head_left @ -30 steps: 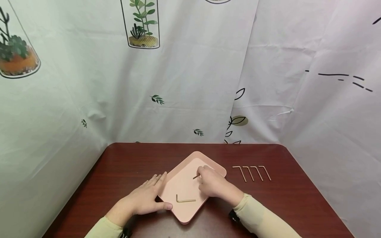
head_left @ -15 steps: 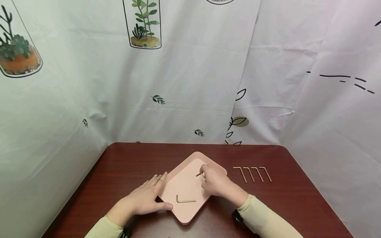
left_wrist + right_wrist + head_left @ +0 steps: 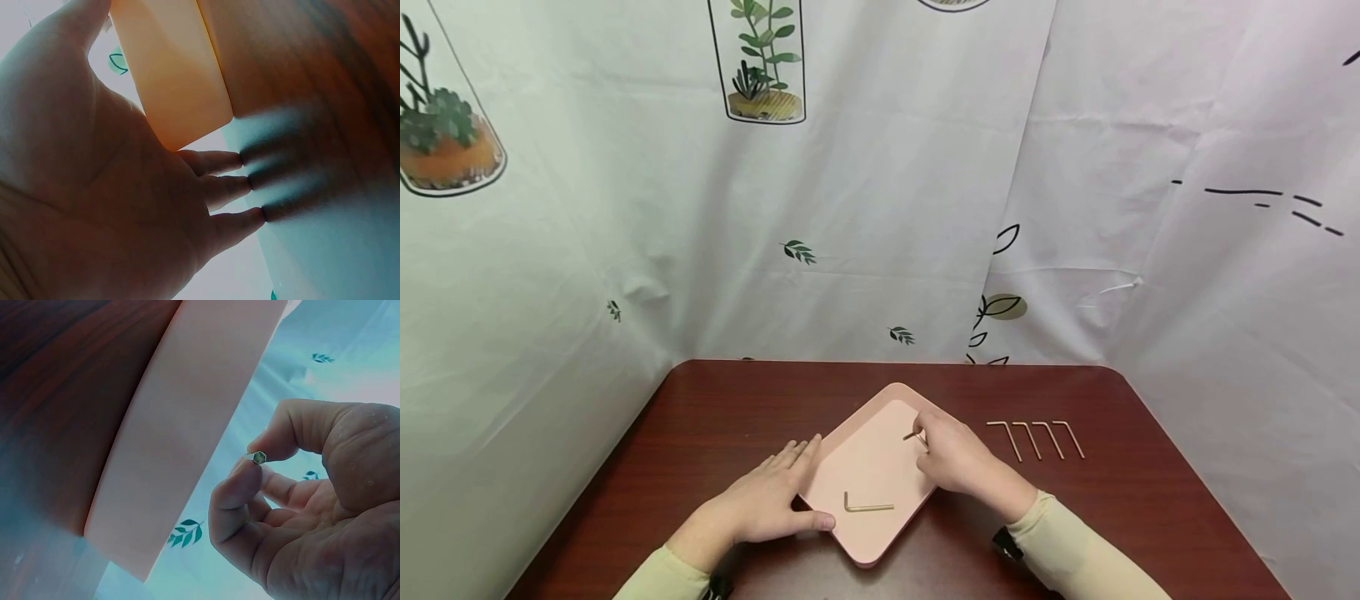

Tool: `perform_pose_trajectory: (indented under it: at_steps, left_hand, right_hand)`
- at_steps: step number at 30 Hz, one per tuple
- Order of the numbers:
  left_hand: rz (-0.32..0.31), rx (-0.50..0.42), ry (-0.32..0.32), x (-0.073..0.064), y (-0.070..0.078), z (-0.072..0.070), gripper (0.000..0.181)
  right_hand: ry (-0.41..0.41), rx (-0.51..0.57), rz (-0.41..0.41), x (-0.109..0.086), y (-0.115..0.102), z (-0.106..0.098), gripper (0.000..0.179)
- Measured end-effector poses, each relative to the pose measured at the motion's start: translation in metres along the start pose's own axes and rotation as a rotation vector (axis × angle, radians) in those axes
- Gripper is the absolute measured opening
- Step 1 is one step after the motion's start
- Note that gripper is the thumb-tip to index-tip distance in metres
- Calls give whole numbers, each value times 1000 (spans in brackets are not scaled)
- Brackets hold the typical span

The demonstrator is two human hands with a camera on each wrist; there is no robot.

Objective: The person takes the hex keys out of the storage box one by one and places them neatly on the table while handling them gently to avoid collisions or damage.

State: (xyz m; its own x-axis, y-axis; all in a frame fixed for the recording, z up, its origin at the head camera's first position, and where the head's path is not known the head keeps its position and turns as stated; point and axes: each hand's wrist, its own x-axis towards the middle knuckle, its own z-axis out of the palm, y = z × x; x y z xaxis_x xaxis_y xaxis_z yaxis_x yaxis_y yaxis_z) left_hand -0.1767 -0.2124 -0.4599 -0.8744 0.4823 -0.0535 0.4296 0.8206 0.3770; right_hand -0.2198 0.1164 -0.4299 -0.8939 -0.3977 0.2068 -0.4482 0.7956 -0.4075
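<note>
A pink tray (image 3: 871, 454) sits turned cornerwise on the table. My left hand (image 3: 766, 500) rests against its left side, fingers extended and thumb by the near rim; in the left wrist view three fingertips (image 3: 253, 182) touch the tabletop. Over the tray's right part, my right hand (image 3: 953, 454) pinches a hex key (image 3: 911, 436) between thumb and forefinger. Its six-sided end (image 3: 259, 457) faces the right wrist camera, while the fingers hide much of the rest. A second hex key (image 3: 870, 507) lies inside the tray near the front corner.
Right of the tray, several more hex keys (image 3: 1030, 440) lie in a row on the dark red-brown table (image 3: 745, 400). White fabric (image 3: 880, 208) printed with plants hangs behind the table and along both sides.
My right hand has shifted slightly to the right over the tray, carrying the hex key with it. My left hand and the other hex keys stay in place.
</note>
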Motion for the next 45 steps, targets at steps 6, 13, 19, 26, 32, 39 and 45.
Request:
perform_pose_trajectory:
  at_steps: [6, 13, 19, 26, 32, 39, 45]
  left_hand:
    - [0, -2, 1, -1, 1, -1, 128]
    - [-1, -5, 4, -2, 0, 0, 129]
    - [0, -3, 5, -2, 0, 0, 129]
    - [-4, -3, 1, -1, 0, 0, 129]
    - [-6, 1, -1, 0, 0, 0, 129]
    - [8, 13, 4, 0, 1, 0, 128]
    - [1, 4, 4, 0, 0, -1, 128]
  right_hand:
    - [-14, 11, 38, -2, 5, -5, 32]
    - [-11, -6, 62, -6, 10, -12, 31]
    - [-2, -4, 71, -8, 15, -16, 32]
    - [21, -7, 65, -10, 19, -20, 33]
    - [29, -16, 81, -13, 23, -24, 31]
    - [45, -27, 95, -16, 33, -28, 26]
    - [61, -33, 102, -19, 39, -31, 20]
